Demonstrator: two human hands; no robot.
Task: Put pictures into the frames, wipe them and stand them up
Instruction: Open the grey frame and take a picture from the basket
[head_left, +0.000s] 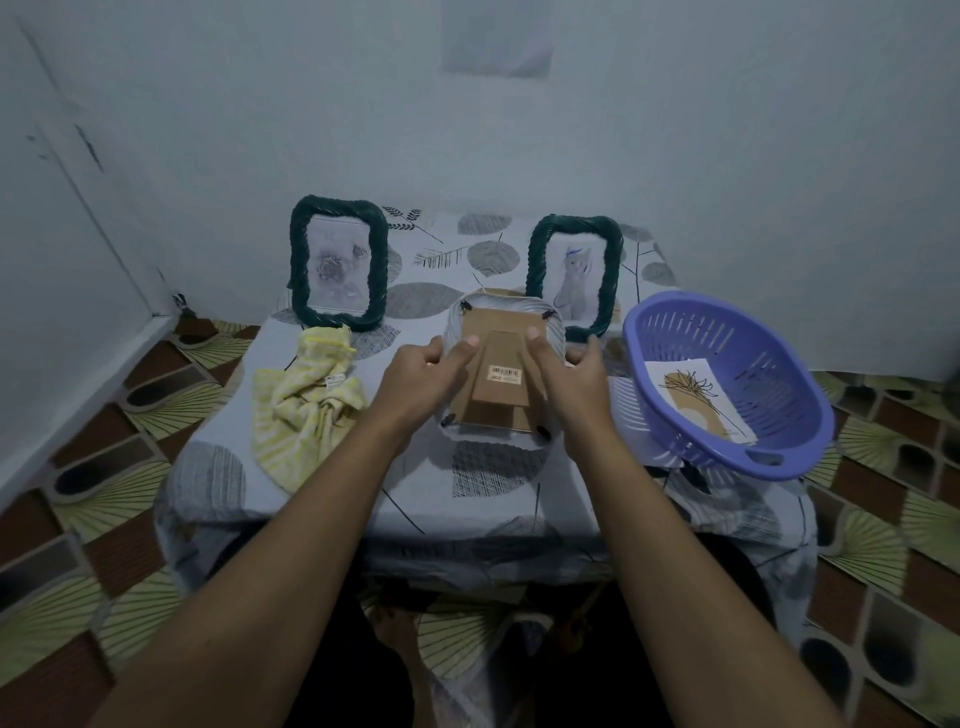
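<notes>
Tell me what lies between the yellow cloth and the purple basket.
In the head view, a white frame, cardboard back up, sits there, gripped at its sides by the left hand and right hand.

A: Hands?
B: left hand (423, 371) and right hand (569, 374) grip white frame (493, 332) by its sides, brown back facing camera.
A: Table?
B: left green frame (338, 262) and right green frame (574, 275) upright at the back. Yellow cloth (306, 400) on the left. Purple basket (769, 364) on the right, picture (698, 400) inside.
</notes>
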